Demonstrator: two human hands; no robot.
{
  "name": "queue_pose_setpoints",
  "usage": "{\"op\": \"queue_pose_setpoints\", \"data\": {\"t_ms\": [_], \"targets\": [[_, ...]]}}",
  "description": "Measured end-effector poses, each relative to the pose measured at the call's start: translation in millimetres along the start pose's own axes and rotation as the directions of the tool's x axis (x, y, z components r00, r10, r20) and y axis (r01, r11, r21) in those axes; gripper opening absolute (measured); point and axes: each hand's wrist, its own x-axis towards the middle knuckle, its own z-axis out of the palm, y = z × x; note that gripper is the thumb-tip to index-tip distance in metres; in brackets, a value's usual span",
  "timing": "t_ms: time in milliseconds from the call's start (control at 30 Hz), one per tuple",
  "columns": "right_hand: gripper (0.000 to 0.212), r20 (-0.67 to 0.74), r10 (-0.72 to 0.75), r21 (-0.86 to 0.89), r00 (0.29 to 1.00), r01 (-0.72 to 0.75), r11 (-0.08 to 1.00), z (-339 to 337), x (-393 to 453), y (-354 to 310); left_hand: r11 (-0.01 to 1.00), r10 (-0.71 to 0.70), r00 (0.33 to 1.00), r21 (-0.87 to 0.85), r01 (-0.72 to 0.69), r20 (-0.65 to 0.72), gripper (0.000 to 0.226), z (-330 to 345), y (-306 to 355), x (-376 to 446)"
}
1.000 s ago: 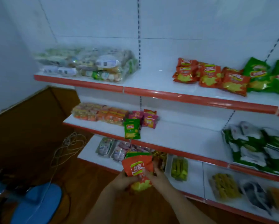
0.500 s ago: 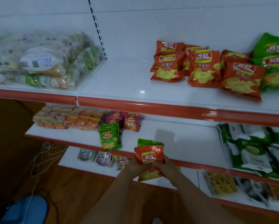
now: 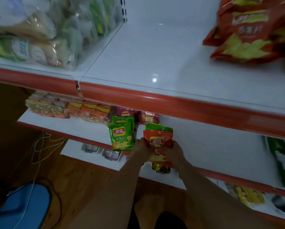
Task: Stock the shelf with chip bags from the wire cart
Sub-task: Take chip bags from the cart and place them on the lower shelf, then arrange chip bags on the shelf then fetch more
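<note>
Both hands hold a small stack of chip bags at the front edge of the middle shelf (image 3: 221, 146). An orange chip bag (image 3: 158, 140) is in front, with a green chip bag (image 3: 158, 126) showing behind its top. My left hand (image 3: 142, 148) grips the stack's left side and my right hand (image 3: 175, 150) grips its right side. Just to the left, two green chip bags (image 3: 122, 136) stand on the same shelf. Large orange chip bags (image 3: 247, 33) lie on the top shelf (image 3: 155, 55) at the right. The wire cart is out of view.
A clear sack of snacks (image 3: 39, 30) fills the top shelf's left. Pink bags (image 3: 148, 118) and orange packs (image 3: 69, 109) line the middle shelf's back. Green packs (image 3: 284, 159) sit far right. A blue stool (image 3: 22, 207) and a cable (image 3: 39, 149) lie on the wooden floor.
The view has closed in on the shelves. Both hands have carried the stacked bags up from near the bottom shelf to the middle shelf's front edge, beside the green bags.
</note>
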Motion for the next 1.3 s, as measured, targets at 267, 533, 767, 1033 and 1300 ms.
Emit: {"op": "queue_pose_setpoints", "data": {"t_ms": [267,533,767,1033,1300], "targets": [[0.047,0.000,0.029,-0.131,1.000,-0.029,0.991,54.1,35.7,-21.1,0.998,0.052,0.998,0.018,-0.052,0.033,0.062,-4.1,-37.8,65.7],[0.106,-0.030,0.141,-0.126,0.990,-0.144,0.982,27.7,-27.1,-45.6,0.972,0.084,0.987,0.205,-0.112,0.139,0.079,-41.7,-10.1,1.1],[0.092,-0.225,0.008,-0.211,0.974,-0.057,0.976,-87.1,-97.2,-2.7,0.845,0.206,0.923,0.417,-0.336,0.326,0.063,0.0,88.6,-69.0],[0.063,-0.647,0.037,-0.292,0.762,-0.292,0.911,-307.9,-274.4,185.1,0.467,0.538,0.611,0.399,-0.790,0.581,0.055,200.8,273.4,-251.9],[0.074,-0.818,0.513,0.374,0.259,-0.438,0.817,-421.6,-469.8,365.8,-0.001,0.530,0.089,0.106,-0.994,0.843,0.066,399.3,363.6,-474.2]]}}
